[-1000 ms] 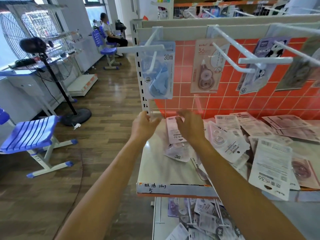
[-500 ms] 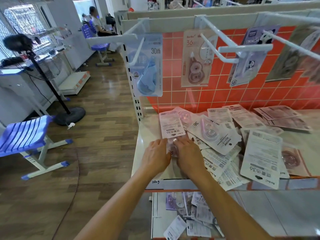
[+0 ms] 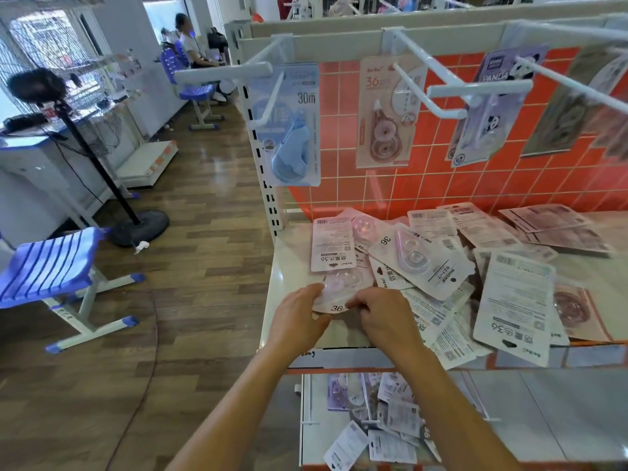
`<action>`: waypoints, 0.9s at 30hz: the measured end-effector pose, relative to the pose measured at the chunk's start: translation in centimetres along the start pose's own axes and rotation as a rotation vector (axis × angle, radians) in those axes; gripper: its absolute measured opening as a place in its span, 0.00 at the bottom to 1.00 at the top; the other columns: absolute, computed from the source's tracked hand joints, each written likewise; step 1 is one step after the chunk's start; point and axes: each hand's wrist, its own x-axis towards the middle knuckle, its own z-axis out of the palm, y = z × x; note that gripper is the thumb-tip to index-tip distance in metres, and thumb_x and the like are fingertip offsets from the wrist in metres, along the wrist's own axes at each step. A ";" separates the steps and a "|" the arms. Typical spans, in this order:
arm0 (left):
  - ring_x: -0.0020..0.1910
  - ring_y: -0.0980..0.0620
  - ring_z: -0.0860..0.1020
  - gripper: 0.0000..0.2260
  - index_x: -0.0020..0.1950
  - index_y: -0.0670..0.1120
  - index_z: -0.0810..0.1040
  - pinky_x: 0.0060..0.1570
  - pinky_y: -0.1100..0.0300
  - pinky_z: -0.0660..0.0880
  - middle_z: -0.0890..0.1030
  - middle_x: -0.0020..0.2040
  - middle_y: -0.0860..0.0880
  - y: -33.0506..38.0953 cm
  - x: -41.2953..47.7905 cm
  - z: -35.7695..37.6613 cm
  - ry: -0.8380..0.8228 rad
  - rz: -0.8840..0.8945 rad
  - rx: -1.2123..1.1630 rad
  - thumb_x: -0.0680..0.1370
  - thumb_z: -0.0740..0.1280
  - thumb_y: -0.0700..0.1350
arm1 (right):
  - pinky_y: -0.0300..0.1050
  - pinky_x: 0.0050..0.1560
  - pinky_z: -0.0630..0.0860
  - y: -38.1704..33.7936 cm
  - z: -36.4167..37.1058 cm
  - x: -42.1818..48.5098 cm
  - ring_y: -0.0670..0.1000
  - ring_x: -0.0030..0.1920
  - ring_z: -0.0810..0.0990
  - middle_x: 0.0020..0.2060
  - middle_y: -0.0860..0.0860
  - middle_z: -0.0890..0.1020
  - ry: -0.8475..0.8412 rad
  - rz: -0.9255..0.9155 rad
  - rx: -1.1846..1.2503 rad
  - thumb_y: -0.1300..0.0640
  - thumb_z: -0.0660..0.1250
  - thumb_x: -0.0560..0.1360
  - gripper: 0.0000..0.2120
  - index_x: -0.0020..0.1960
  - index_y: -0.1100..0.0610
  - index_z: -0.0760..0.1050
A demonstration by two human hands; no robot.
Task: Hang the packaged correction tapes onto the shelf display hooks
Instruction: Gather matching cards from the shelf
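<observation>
A pink correction tape pack marked 36 point(image 3: 339, 294) lies at the front left of the white shelf point(image 3: 289, 266). My left hand point(image 3: 299, 317) grips its left edge and my right hand point(image 3: 384, 317) pinches its right edge. Several more packs point(image 3: 424, 263) are heaped face down and face up across the shelf. Above, white display hooks point(image 3: 424, 90) stick out from the orange tiled back panel. A blue 30m pack point(image 3: 289, 127), a pink 36 pack point(image 3: 387, 110) and a purple panda pack point(image 3: 489, 107) hang on them.
A lower shelf point(image 3: 475, 419) holds several more loose packs. On the wooden floor at left stand a blue chair point(image 3: 51, 266) and a pedestal fan point(image 3: 102, 158). A seated person point(image 3: 193, 45) is far back. The slotted shelf upright point(image 3: 265, 185) rises at the shelf's left corner.
Both hands came down from near the hanging blue pack to the shelf's front left and took hold of the pink 36 pack. The camera view tilted downward.
</observation>
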 end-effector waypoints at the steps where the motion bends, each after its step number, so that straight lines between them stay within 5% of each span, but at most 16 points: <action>1: 0.62 0.50 0.74 0.25 0.71 0.47 0.69 0.58 0.64 0.68 0.77 0.65 0.49 -0.2 -0.2 -0.1 0.012 -0.019 -0.078 0.75 0.70 0.45 | 0.44 0.54 0.74 -0.1 -0.2 -0.2 0.52 0.52 0.81 0.50 0.50 0.85 0.009 0.000 0.028 0.64 0.62 0.75 0.14 0.52 0.52 0.83; 7: 0.58 0.57 0.75 0.33 0.75 0.46 0.63 0.58 0.65 0.70 0.77 0.63 0.50 -0.5 -1.5 -0.6 0.173 -0.144 -0.520 0.74 0.73 0.45 | 0.32 0.49 0.71 -1.4 -2.5 -1.4 0.45 0.47 0.81 0.46 0.45 0.84 0.227 -0.098 0.184 0.65 0.65 0.75 0.11 0.49 0.53 0.83; 10: 0.59 0.58 0.75 0.34 0.75 0.47 0.61 0.60 0.64 0.71 0.77 0.64 0.50 -0.1 -2.0 -0.7 0.198 -0.098 -0.515 0.74 0.73 0.45 | 0.30 0.42 0.72 -2.2 -4.1 -2.3 0.37 0.37 0.77 0.38 0.37 0.80 0.388 -0.112 0.345 0.65 0.66 0.75 0.10 0.49 0.53 0.83; 12: 0.62 0.58 0.74 0.36 0.76 0.48 0.59 0.63 0.63 0.71 0.75 0.66 0.51 0.5 -2.4 -0.6 0.182 -0.046 -0.506 0.73 0.74 0.45 | 0.34 0.43 0.77 -2.9 -4.9 -2.8 0.35 0.40 0.79 0.38 0.33 0.78 0.463 -0.115 0.441 0.64 0.67 0.75 0.11 0.50 0.49 0.81; 19: 0.75 0.55 0.56 0.47 0.76 0.58 0.45 0.71 0.56 0.63 0.55 0.77 0.54 3.4 -3.6 0.6 0.216 0.204 -0.317 0.70 0.76 0.50 | 0.47 0.45 0.82 -4.0 -6.7 -4.6 0.46 0.46 0.83 0.42 0.45 0.84 0.523 -0.034 0.862 0.63 0.66 0.76 0.09 0.46 0.49 0.78; 23: 0.74 0.54 0.58 0.42 0.72 0.63 0.48 0.67 0.56 0.66 0.57 0.76 0.52 4.5 -3.7 1.1 0.239 0.268 -0.295 0.71 0.75 0.51 | 0.40 0.42 0.81 -3.8 -7.5 -5.6 0.46 0.47 0.84 0.44 0.48 0.84 0.512 -0.020 1.047 0.66 0.66 0.76 0.08 0.47 0.54 0.78; 27: 0.72 0.54 0.62 0.35 0.76 0.55 0.54 0.66 0.55 0.70 0.62 0.74 0.51 4.9 -3.9 1.8 0.209 0.277 -0.315 0.75 0.70 0.50 | 0.39 0.43 0.81 -2.9 -7.9 -6.1 0.47 0.48 0.84 0.46 0.48 0.85 0.527 -0.008 1.076 0.65 0.65 0.77 0.09 0.50 0.52 0.78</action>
